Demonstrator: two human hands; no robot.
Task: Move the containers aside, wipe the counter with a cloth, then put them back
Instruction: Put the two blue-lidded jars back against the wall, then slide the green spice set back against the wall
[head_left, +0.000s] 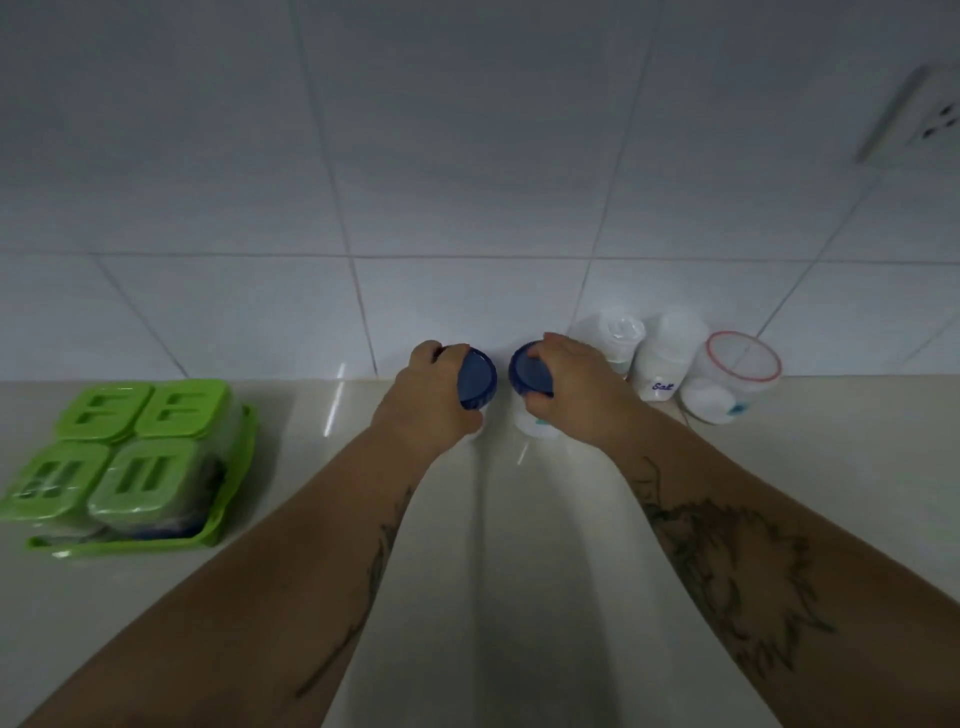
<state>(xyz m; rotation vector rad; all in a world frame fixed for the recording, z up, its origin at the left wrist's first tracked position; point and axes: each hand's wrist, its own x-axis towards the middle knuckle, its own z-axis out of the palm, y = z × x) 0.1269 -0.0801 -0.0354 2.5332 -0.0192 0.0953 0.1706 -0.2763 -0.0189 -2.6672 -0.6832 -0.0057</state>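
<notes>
Two white jars with blue lids stand by the tiled wall (467, 182) on the pale counter (519, 545); left hand (434, 384) grips the left jar (475, 384), right hand (571, 382) grips the right jar (530, 384)

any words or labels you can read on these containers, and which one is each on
"Salt": blue script on the white jar by the wall, to the right of the right hand.
Teal marks on the red-rimmed tub: too blurred to read.
Two blue-lidded jars, one under the left hand: no readable text.
Green-lidded boxes: none.
</notes>
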